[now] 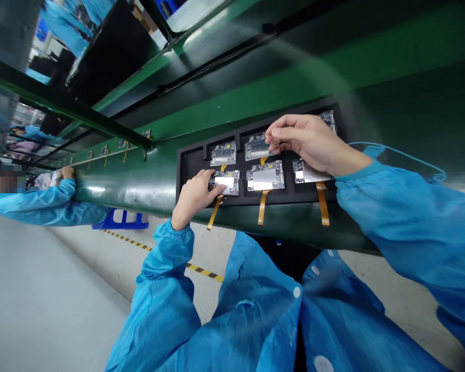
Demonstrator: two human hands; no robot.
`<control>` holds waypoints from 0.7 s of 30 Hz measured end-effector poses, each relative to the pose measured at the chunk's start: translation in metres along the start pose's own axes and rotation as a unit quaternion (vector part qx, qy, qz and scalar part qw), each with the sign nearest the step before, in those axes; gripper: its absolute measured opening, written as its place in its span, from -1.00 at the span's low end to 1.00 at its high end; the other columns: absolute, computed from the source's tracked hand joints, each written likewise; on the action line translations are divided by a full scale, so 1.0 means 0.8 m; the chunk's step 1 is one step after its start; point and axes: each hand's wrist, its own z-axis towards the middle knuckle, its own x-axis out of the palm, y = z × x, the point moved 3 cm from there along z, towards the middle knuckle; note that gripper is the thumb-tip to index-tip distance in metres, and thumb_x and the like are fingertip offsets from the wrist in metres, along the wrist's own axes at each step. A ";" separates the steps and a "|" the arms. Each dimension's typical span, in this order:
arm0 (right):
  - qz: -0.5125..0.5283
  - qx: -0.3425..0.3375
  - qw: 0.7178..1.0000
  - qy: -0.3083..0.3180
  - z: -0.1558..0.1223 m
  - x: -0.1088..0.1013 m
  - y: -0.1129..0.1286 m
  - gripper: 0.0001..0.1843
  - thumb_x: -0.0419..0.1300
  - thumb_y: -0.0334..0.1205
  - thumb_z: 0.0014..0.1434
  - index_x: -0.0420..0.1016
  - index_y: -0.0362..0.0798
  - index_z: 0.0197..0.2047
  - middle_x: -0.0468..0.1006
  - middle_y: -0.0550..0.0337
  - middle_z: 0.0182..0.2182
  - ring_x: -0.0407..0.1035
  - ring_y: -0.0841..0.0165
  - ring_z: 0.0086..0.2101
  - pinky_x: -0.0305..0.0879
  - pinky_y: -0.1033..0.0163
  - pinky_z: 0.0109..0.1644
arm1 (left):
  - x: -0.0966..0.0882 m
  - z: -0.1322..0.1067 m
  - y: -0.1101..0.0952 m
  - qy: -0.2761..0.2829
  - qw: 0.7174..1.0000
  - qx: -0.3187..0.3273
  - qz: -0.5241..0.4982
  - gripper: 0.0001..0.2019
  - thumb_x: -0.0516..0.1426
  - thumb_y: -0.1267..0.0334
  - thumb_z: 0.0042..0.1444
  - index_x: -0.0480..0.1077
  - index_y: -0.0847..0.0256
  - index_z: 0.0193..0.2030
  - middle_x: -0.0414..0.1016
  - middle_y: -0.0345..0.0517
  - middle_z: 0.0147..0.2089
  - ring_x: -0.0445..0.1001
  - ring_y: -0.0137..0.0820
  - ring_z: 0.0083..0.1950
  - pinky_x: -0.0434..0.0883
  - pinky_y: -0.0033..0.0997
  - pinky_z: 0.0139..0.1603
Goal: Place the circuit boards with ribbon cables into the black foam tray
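A black foam tray (189, 161) lies on the green bench and holds several circuit boards with silver shield plates. My left hand (196, 195) grips the front left circuit board (228, 182), its thumb over the plate and the other fingers at the left edge. An orange ribbon cable (215, 213) runs from that board over the tray's front edge. Above the back middle circuit board (256, 149) my right hand (304, 139) is closed in a pinch; whatever sits between its fingertips is too small to make out. The right hand partly hides the boards on the right.
More ribbon cables (262, 209) hang over the bench edge (294, 232). A blue cord (406, 157) trails from my right cuff. Further left, several boards (105, 150) lie along the bench, near a co-worker's sleeve (58, 199). A green post (73, 111) crosses at left.
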 end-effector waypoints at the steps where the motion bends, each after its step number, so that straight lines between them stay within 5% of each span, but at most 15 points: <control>1: -0.001 0.002 1.000 0.001 0.000 -0.001 -0.001 -0.81 0.50 -0.21 0.21 0.59 -0.06 -0.30 0.66 0.11 -0.30 0.52 0.37 -0.33 0.54 0.19 -0.15 | 0.000 -0.002 -0.001 0.003 1.000 -0.004 0.003 -0.52 0.19 0.00 0.42 0.43 0.20 0.35 0.62 0.12 0.21 0.66 0.04 0.16 0.57 -0.06 0.10; 10: -0.032 0.007 0.999 0.012 0.001 -0.005 -0.004 -0.72 0.55 -0.06 0.16 0.61 -0.02 -0.27 0.68 0.08 -0.27 0.57 0.26 -0.21 0.57 0.12 -0.03 | 0.007 -0.003 0.002 -0.006 1.000 -0.010 0.020 -0.66 0.19 -0.03 0.43 0.50 0.16 0.14 0.53 0.10 0.22 0.68 0.00 0.04 0.57 -0.09 -0.06; 17: -0.037 0.010 0.999 0.005 0.000 -0.004 -0.005 -0.73 0.53 -0.06 0.16 0.60 0.00 -0.29 0.66 0.10 -0.29 0.57 0.26 -0.23 0.56 0.11 -0.05 | 0.002 0.043 0.012 -0.115 0.983 0.124 -0.068 -0.85 0.18 0.24 0.44 0.52 0.14 0.06 0.59 0.02 0.10 0.55 -0.12 0.22 0.52 -0.13 0.21; 21: -0.032 0.015 0.999 -0.002 0.000 -0.004 -0.004 -0.73 0.55 -0.08 0.15 0.59 0.01 -0.29 0.64 0.11 -0.32 0.57 0.23 -0.23 0.56 0.09 -0.07 | 0.006 0.071 0.006 -0.123 0.976 0.155 -0.089 -0.93 0.20 0.27 0.41 0.52 0.12 -0.04 0.61 -0.01 0.00 0.56 -0.16 0.12 0.48 -0.17 0.15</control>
